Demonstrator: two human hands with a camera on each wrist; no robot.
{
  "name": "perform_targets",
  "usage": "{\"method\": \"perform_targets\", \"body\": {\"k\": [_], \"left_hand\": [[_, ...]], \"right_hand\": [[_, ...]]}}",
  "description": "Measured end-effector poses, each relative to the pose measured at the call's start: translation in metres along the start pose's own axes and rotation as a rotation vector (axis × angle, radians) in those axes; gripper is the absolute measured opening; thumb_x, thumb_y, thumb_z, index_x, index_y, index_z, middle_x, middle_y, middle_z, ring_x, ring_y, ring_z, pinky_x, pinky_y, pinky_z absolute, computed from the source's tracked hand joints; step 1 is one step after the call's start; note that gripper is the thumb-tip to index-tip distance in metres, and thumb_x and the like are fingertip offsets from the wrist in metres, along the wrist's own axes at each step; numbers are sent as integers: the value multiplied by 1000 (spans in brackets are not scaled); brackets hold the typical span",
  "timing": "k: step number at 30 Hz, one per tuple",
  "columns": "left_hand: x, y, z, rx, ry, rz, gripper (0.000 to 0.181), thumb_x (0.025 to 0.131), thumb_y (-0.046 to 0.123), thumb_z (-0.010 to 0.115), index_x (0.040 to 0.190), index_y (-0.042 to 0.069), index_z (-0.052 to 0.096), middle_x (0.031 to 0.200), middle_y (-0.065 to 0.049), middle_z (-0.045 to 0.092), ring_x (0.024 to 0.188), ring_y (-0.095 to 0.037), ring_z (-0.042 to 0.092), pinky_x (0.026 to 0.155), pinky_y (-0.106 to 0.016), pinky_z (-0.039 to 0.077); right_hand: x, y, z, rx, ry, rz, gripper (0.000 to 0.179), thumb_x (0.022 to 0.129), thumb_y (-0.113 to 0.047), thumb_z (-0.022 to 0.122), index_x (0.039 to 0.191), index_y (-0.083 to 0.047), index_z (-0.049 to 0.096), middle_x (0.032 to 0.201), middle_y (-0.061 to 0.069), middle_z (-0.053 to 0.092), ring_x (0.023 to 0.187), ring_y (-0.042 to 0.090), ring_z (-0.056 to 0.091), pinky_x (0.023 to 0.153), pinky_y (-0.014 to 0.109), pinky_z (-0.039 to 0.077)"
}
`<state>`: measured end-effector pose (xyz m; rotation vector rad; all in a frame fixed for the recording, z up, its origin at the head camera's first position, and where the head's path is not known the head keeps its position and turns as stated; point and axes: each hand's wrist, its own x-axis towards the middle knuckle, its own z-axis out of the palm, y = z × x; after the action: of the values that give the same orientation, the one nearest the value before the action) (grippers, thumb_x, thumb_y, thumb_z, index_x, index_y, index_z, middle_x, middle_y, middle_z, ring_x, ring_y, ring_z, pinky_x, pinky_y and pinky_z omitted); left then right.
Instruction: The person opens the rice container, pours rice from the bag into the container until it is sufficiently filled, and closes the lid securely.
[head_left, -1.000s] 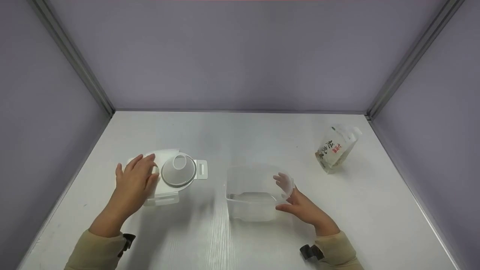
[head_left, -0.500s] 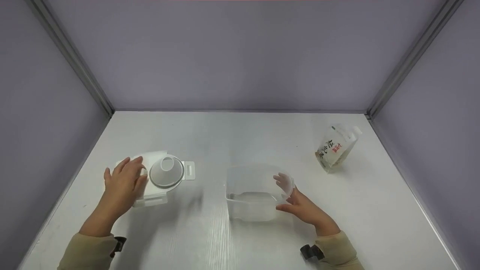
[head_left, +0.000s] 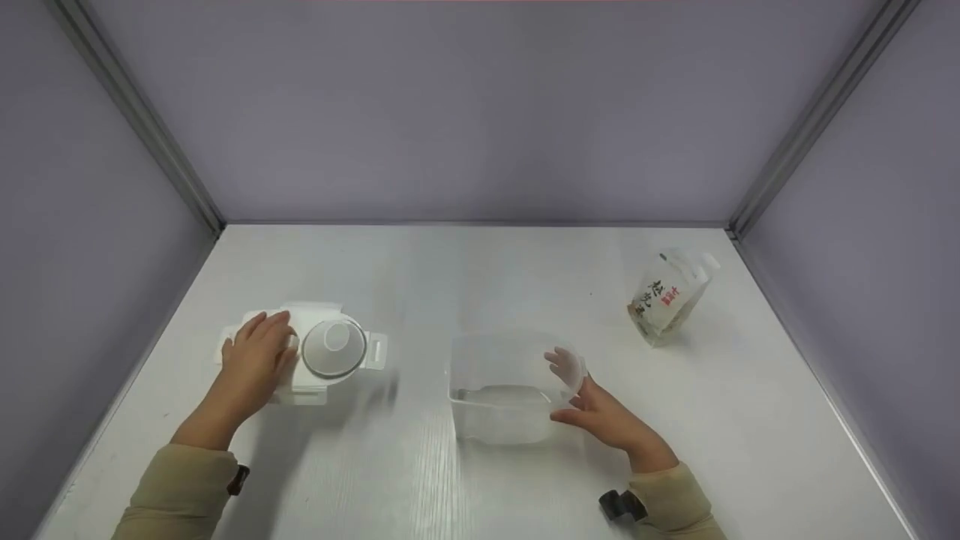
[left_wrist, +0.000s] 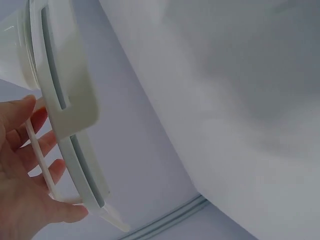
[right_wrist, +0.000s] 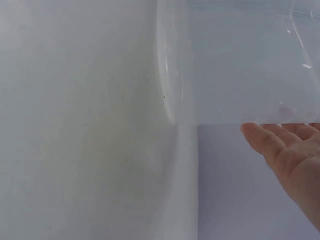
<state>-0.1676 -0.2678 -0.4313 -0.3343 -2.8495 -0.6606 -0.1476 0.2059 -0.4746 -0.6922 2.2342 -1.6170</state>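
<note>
My left hand (head_left: pixel 259 352) grips the raised handle (left_wrist: pixel 41 162) of a white plastic lid (head_left: pixel 306 380), which hangs above the table at the left. The lid has slotted side flaps (left_wrist: pixel 82 107) and a round cap (head_left: pixel 334 348) with a narrower top. In the left wrist view the fingers pass around the handle bar. My right hand (head_left: pixel 600 412) rests at the right side of a clear plastic container (head_left: pixel 499 424) with no lid on it, thumb toward the front, fingers partly behind the translucent wall. In the right wrist view the fingertips touch that wall (right_wrist: pixel 240 75).
A standing pouch (head_left: pixel 669 296) with black and red characters is at the back right of the white table (head_left: pixel 480 277). Grey panels (head_left: pixel 480 112) enclose the back and both sides. Dark straps show at both cuffs of the sleeves (head_left: pixel 671 502).
My left hand has carried the lid to the left, and the lid has tilted a little over the last half second. The right hand, the container and the pouch have stayed put.
</note>
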Motion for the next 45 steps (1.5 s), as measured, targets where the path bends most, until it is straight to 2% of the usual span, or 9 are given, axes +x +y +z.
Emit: {"method": "perform_targets", "body": {"k": [6, 11, 19, 26, 32, 38, 45], "left_hand": [[10, -8, 5, 0, -25, -3, 14, 92, 4, 54, 105, -2, 53, 136, -25, 42, 129, -45, 25, 90, -76, 16], [21, -15, 11, -9, -59, -14, 16, 93, 4, 51, 107, -3, 53, 136, -26, 41, 129, -47, 24, 92, -74, 17], [38, -21, 21, 11, -130, -38, 26, 95, 6, 48, 118, -7, 49, 137, -28, 39, 130, -48, 22, 92, -75, 16], [60, -24, 29, 18, -204, -52, 23, 96, 6, 45, 115, -6, 49, 138, -29, 37, 131, -49, 19, 92, -76, 14], [77, -26, 39, 89, -226, -36, 17, 96, 5, 44, 109, -4, 49, 133, -29, 41, 128, -52, 24, 88, -78, 17], [88, -27, 50, 110, -241, -49, 18, 96, 4, 41, 108, -6, 50, 132, -29, 42, 126, -53, 25, 87, -78, 18], [98, -29, 61, 133, -284, -83, 22, 97, 4, 39, 113, -7, 49, 132, -30, 42, 127, -53, 23, 88, -77, 18]], "right_hand": [[3, 24, -1, -19, 22, -5, 84, 88, -3, 63, 150, -10, 6, 153, 14, 15, 138, 36, 15, 100, 62, 23], [3, 27, -1, -17, 30, -6, 84, 88, -5, 63, 150, -15, 7, 154, 11, 16, 138, 34, 16, 100, 63, 22], [-1, -3, 1, -10, 16, 35, 80, 89, -4, 61, 148, -3, 8, 152, 20, 14, 137, 39, 15, 100, 61, 23], [-1, -3, 0, -8, 20, 23, 79, 88, -2, 60, 148, -1, 9, 152, 20, 14, 137, 39, 16, 100, 60, 23], [-2, -1, 0, 1, 12, 21, 81, 89, -6, 61, 148, -3, 5, 152, 20, 14, 137, 40, 15, 100, 63, 23], [-3, -2, 1, 2, 16, 27, 80, 89, -9, 62, 148, -2, 8, 152, 20, 15, 137, 40, 15, 99, 65, 22], [-4, -4, 2, 10, 19, 39, 78, 89, -3, 59, 148, -3, 9, 152, 20, 15, 137, 40, 15, 100, 63, 22]]}}
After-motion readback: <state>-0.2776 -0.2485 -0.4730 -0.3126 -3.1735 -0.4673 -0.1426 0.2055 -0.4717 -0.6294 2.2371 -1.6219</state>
